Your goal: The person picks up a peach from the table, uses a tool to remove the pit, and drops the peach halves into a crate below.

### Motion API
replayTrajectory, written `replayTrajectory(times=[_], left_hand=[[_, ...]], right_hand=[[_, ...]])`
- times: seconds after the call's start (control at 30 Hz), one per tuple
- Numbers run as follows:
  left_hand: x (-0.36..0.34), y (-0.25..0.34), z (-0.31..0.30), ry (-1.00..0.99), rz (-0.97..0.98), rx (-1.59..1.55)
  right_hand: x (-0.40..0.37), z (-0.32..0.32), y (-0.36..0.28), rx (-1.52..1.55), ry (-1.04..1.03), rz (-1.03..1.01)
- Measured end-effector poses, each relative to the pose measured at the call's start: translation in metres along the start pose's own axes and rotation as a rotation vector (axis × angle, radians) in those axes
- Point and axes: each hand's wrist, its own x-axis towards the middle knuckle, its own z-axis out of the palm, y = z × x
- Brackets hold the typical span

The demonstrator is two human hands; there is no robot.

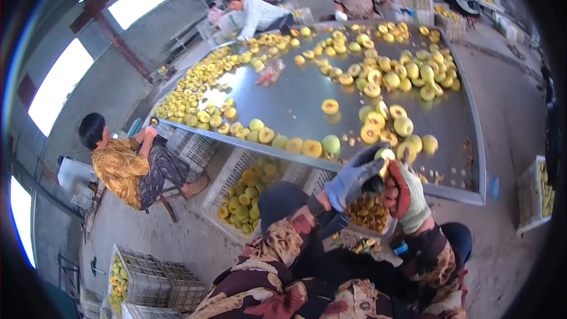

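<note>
My left hand, in a blue-grey glove, is closed around a dark object whose shape I cannot make out. My right hand, in a white and red glove, grips a yellow-green fruit half at the near edge of the metal table. The two hands meet at the fruit. Just beyond them lie cut and whole yellow fruits. Below the hands stands a crate of brown fruit scraps.
A crate of fruit halves stands under the table's near side. At the left a person in a yellow top sits on a stool. Other people stand beyond the table. Stacked crates are at lower left, another crate at right.
</note>
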Motion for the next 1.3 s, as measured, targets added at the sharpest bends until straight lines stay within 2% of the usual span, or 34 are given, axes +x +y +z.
replayTrajectory(times=[0.03, 0.07, 0.1, 0.13, 0.2, 0.23, 0.3, 0.33, 0.37, 0.43, 0.53, 0.67, 0.87, 0.93, 1.0, 1.07, 1.17, 1.27, 1.3], left_hand=[[0.002, -0.01, -0.006, 0.045, 0.021, 0.048], [0.002, -0.016, -0.007, 0.064, 0.001, -0.045], [0.003, -0.023, -0.008, 0.086, -0.017, -0.139], [0.007, -0.019, -0.011, 0.099, -0.053, -0.366], [0.011, -0.019, -0.033, -0.109, -0.036, -0.456], [0.009, -0.029, -0.03, 0.087, 0.214, 0.137], [0.01, -0.033, -0.025, 0.217, 0.363, 0.491], [0.012, -0.031, -0.024, 0.172, 0.265, 0.236], [0.013, -0.028, -0.022, 0.126, 0.167, -0.019], [0.014, -0.025, -0.015, 0.095, 0.211, 0.004], [0.007, -0.027, -0.002, 0.151, 0.518, 0.707], [0.004, -0.025, -0.008, 0.182, 0.587, 1.133], [0.008, -0.028, -0.015, 0.205, 0.644, 1.129], [0.009, -0.029, -0.019, 0.195, 0.653, 1.159], [0.008, -0.03, -0.02, 0.229, 0.637, 1.179], [0.01, -0.034, -0.017, 0.291, 0.613, 1.083], [0.013, -0.042, -0.026, 0.335, 0.613, 1.039], [0.013, -0.041, -0.024, 0.337, 0.635, 1.006], [0.012, -0.038, -0.02, 0.336, 0.642, 0.988]], right_hand=[[-0.006, 0.009, 0.001, -0.048, 0.021, -0.012], [-0.014, 0.02, 0.0, -0.091, 0.053, -0.015], [-0.024, 0.028, -0.002, -0.257, 0.075, -0.034], [-0.027, 0.031, -0.004, -0.427, 0.084, -0.049], [-0.015, 0.015, 0.003, -0.693, 0.081, -0.157], [-0.006, 0.005, 0.011, -1.066, 0.103, -0.498], [-0.004, -0.004, 0.016, -1.248, 0.132, -0.614], [-0.003, -0.003, 0.017, -1.34, 0.139, -0.68], [-0.003, -0.002, 0.016, -1.347, 0.114, -0.617], [-0.002, 0.002, 0.015, -1.375, 0.14, -0.577], [0.001, 0.004, 0.018, -1.368, 0.153, -0.567], [0.003, 0.006, 0.022, -1.36, 0.142, -0.524], [0.011, -0.01, 0.035, -1.637, -0.086, -0.857], [0.016, -0.014, 0.04, -1.634, -0.116, -1.011], [0.014, -0.012, 0.039, -1.502, -0.109, -0.807], [-0.006, 0.017, 0.018, -1.205, -0.065, -0.269], [-0.016, 0.033, 0.01, -0.911, 0.008, 0.029], [-0.01, 0.025, 0.018, -0.82, -0.036, 0.008], [-0.009, 0.023, 0.021, -0.875, -0.021, -0.026]])
